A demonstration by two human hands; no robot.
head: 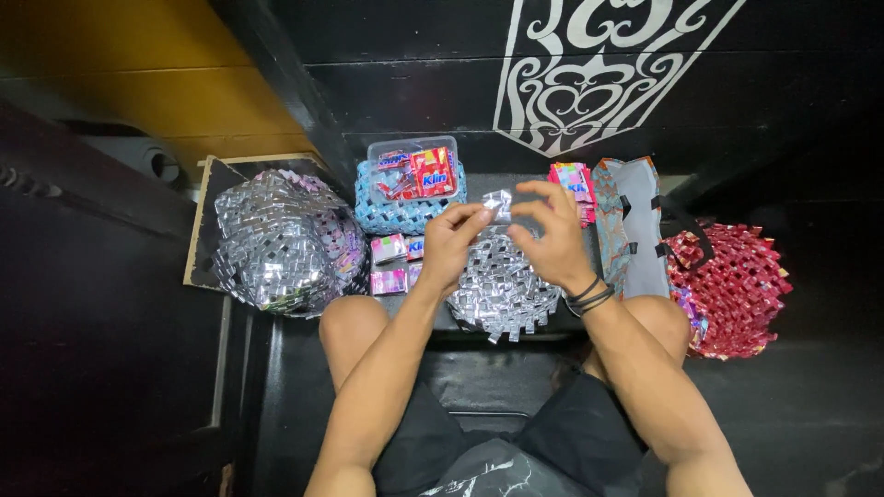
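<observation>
Two hands meet at frame centre: a small silver foil strip (498, 202), judged light, thin and crease-prone, is pinched between left hand (453, 241) and right hand (551, 235) above the woven silver mat (502, 294).

You have a single view, from the camera on your head, looking steeply down past your knees. It sits close above your left hand (453, 241) and right hand (551, 235), with the black wall at the frame's top.
</observation>
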